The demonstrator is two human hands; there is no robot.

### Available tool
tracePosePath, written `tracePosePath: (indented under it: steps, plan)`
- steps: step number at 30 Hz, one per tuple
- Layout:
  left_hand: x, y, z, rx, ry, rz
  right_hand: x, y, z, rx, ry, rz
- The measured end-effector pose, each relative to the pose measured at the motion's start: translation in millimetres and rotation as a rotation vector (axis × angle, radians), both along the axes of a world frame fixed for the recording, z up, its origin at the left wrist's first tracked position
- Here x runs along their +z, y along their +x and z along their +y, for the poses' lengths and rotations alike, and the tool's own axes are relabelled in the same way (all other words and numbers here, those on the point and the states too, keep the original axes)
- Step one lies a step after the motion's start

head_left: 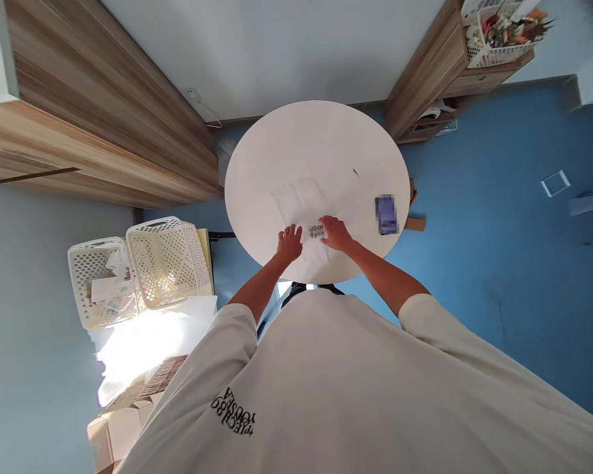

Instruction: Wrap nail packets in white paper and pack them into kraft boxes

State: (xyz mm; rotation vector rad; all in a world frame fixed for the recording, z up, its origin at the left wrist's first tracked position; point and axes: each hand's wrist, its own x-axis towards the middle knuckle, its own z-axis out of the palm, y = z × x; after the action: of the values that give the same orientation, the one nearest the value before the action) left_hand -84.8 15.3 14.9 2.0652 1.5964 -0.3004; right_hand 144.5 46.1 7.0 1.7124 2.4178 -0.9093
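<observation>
A small clear pack (317, 231) with several dark, roundish pieces in it lies near the front of the round white table; its exact kind is too small to tell. My right hand (335, 233) grips the pack's right edge, fingers at the top and thumb low. To the left, my left hand (289, 243) rests palm down with its fingers spread, close to the pack's left end. Beneath and beyond the pack stretches a creased, whitish, see-through sheet or bag (299, 199), its lower part reaching between my hands.
On the right side of the round table (257, 158) lies a blurred blue-purple object (387, 214). A small dark mark or scrap (356, 172) is farther in. White plastic baskets (161, 260) stand at left. Wooden cabinets (128, 99) flank the table.
</observation>
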Motion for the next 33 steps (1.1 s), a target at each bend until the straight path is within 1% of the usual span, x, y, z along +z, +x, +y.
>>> tracePosePath:
  steps: [2, 4, 7, 11, 14, 18, 21, 23, 26, 30, 33]
  plan:
    - [-2.7, -2, -4, -0.032, -0.023, 0.001, -5.4, -4, 3, -0.004, 0.006, -0.015]
    - [-5.4, -5, -4, -0.060, -0.043, -0.012, -9.8, -3, 0, -0.029, 0.012, -0.042]
    - [-8.1, -10, 4, -0.094, -0.079, -0.034, -13.4, 1, -12, -0.071, 0.020, -0.094]
    - [-9.6, -9, 14, -0.119, -0.092, -0.050, -12.1, 4, -25, -0.111, 0.032, -0.138]
    - [-9.7, -3, 14, -0.088, -0.083, -0.048, -9.8, 0, -21, -0.109, 0.041, -0.142]
    - [-8.0, 2, 7, -0.042, -0.033, -0.027, -11.5, -10, -6, -0.072, 0.039, -0.125]
    - [-6.2, 3, -2, -0.073, 0.001, -0.026, -15.9, -16, -1, -0.061, 0.029, -0.122]
    - [-5.8, 4, -8, -0.113, 0.002, -0.038, -17.9, -16, -5, -0.069, 0.040, -0.108]
    - [-7.5, 8, -16, -0.149, -0.008, -0.061, -17.4, -5, -22, -0.074, 0.074, -0.078]
    - [-12.5, 16, -21, -0.157, 0.001, -0.060, -15.3, 22, -49, 0.028, 0.063, -0.095]
    - [-14.8, 18, -20, -0.156, 0.013, -0.057, -16.9, 36, -59, 0.076, 0.047, -0.149]
